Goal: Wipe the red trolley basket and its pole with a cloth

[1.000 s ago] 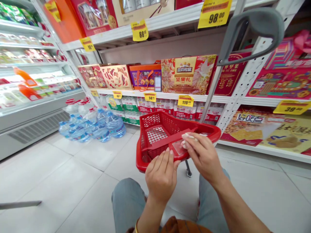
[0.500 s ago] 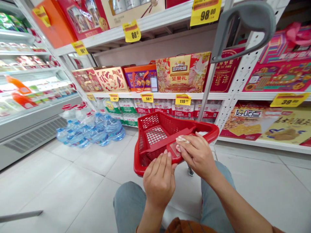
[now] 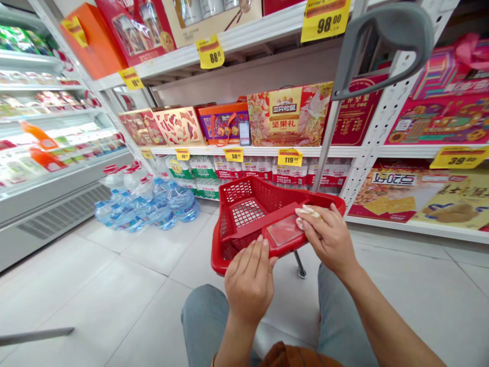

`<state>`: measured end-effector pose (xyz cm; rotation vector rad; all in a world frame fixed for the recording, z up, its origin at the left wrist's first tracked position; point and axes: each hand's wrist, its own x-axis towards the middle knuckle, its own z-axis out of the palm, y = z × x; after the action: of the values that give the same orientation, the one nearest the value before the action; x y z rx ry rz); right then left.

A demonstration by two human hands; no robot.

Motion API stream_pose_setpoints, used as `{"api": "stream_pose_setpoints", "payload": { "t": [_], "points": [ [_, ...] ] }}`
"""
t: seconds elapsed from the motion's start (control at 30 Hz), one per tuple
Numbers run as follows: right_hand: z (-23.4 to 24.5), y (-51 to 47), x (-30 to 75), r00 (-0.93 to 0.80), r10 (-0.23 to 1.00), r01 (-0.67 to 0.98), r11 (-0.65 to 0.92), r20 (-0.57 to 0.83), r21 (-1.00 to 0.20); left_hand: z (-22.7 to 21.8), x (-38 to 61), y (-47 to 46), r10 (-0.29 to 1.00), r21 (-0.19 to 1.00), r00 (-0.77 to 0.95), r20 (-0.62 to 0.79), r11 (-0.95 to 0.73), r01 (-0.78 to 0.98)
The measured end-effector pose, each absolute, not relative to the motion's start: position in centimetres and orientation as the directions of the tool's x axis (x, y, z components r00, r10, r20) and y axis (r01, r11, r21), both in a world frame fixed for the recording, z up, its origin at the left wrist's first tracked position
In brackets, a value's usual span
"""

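Fingers of right hand (image 3: 324, 242) pressed together, pinched on small pale item (image 3: 308, 210), too small to tell what; fingers of left hand (image 3: 250, 288) together, tips on near edge of red plastic basket (image 3: 244, 181), grip unclear. Basket at centre of frame, above knees in jeans (image 3: 206, 318). Clear plastic piece (image 3: 284, 230) on basket's near side, between both hands. Grey cart handle (image 3: 382, 33) upper right; gift boxes (image 3: 289, 114) on shelf behind; bottled water (image 3: 164, 204) on floor, left of basket.
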<state>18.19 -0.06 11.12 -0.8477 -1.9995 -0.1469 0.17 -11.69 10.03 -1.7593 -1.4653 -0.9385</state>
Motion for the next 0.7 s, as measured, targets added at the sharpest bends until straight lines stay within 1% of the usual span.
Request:
{"api": "stream_pose_setpoints", "payload": {
  "t": [0.1,0.2,0.3,0.37,0.43,0.53,0.7],
  "points": [
    [10.8,0.1,18.5,-0.341,0.505,0.583,0.775,0.793,-0.243,10.1,-0.6,-11.9,0.525,-0.032,0.122,0.843,-0.176,0.984],
    [10.7,-0.3,18.1,-0.358,0.503,0.562,0.789,0.787,-0.249,10.4,-1.2,-12.3,0.538,0.014,0.094,0.837,-0.194,0.981],
    [10.8,-1.1,17.3,-0.355,0.486,0.539,0.804,0.799,-0.249,11.1,-1.2,-12.7,0.527,0.057,0.027,0.849,-0.142,0.988],
    [10.7,-1.7,16.7,-0.357,0.480,0.528,0.811,0.802,-0.250,11.7,-0.5,-12.7,0.506,0.064,-0.002,0.862,-0.105,0.992],
    [10.6,-2.1,16.2,-0.360,0.473,0.525,0.815,0.804,-0.244,12.1,0.5,-12.3,0.498,0.060,0.011,0.867,-0.126,0.990],
    [10.1,-2.7,15.6,-0.353,0.429,0.522,0.828,0.831,-0.206,12.0,1.9,-11.1,0.529,0.051,0.060,0.847,-0.193,0.980],
    [9.3,-2.9,15.3,-0.362,0.346,0.510,0.851,0.866,-0.127,10.3,2.4,-9.5,0.563,0.050,0.053,0.825,-0.166,0.985]
  ]
}}
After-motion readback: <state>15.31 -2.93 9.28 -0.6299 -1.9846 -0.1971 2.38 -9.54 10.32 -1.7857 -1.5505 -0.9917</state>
